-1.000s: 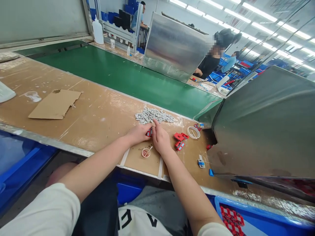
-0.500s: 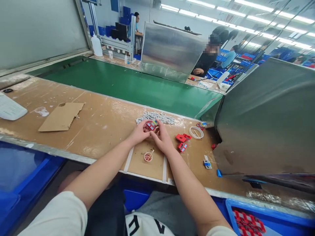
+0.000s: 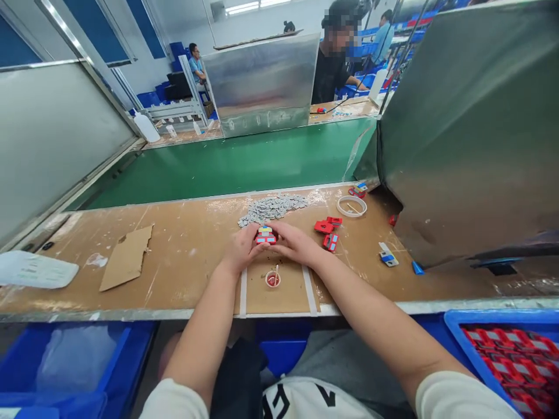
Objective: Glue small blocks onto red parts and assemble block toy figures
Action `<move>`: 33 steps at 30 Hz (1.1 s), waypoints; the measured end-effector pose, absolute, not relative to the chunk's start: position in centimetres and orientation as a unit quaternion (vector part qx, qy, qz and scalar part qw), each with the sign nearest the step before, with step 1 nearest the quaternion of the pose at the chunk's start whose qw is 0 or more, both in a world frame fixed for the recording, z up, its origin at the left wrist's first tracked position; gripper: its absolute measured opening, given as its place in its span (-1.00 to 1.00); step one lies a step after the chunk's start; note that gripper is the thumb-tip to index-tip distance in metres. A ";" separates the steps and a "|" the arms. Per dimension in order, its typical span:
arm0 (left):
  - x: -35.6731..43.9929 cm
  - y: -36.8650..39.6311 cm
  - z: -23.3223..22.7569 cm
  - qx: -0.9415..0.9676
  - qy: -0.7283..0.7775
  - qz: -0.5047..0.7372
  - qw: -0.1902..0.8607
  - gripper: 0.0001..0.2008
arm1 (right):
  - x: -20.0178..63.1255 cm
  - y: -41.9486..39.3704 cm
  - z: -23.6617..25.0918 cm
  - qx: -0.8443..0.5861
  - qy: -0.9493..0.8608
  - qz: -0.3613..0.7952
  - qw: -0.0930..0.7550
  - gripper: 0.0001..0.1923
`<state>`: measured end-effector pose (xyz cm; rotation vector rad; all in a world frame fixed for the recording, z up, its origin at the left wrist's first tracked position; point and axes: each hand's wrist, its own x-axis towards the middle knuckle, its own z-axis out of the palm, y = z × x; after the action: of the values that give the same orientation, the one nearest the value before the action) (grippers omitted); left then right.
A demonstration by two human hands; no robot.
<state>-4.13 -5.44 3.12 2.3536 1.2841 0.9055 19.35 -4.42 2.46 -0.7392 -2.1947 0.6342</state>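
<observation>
My left hand (image 3: pixel 239 249) and my right hand (image 3: pixel 295 244) meet over the brown bench and together hold a small red part (image 3: pixel 265 235) with a pale insert on top. Just beyond it lies a heap of small grey metal pieces (image 3: pixel 271 207). A tiny round cup with red contents and a stick (image 3: pixel 273 279) sits on the taped square below my hands. To the right of my right hand lie loose red parts (image 3: pixel 328 230).
A white ring dish (image 3: pixel 351 205) stands right of the grey heap. A cardboard scrap (image 3: pixel 126 256) lies to the left. A green conveyor belt (image 3: pixel 227 166) runs behind the bench; a grey shield (image 3: pixel 467 128) stands at right. Blue bin of red parts (image 3: pixel 506 349) lower right. Other people work beyond.
The camera view has swung so the bench looks level. Both hands stay together on the red part, now held slightly nearer to me, off the grey heap.
</observation>
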 end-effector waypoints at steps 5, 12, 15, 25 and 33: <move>-4.0 -6.1 3.5 0.830 0.412 0.339 0.163 -0.17 | 19.2 -5.1 3.7 -0.286 -0.892 0.130 0.324 -0.50; -3.3 -6.0 3.1 0.818 0.340 0.411 0.214 -0.26 | 19.5 -5.2 3.6 -0.225 -0.892 0.108 0.377 -0.56; -3.1 -5.8 3.0 0.814 0.312 0.437 0.221 -0.31 | 19.5 -5.0 3.3 -0.210 -0.887 0.114 0.395 -0.58; -3.3 -5.6 2.4 0.788 0.329 0.454 0.254 -0.31 | 19.3 -4.8 3.1 -0.214 -0.882 0.134 0.398 -0.59; -0.3 -5.3 1.9 0.633 0.255 0.561 0.468 -0.17 | 17.4 -4.3 2.3 -0.273 -0.820 0.140 0.484 -0.54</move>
<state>-0.26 -5.34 1.94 1.5533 0.6259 1.3763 17.36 -4.29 2.32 -0.6657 -1.9963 0.3420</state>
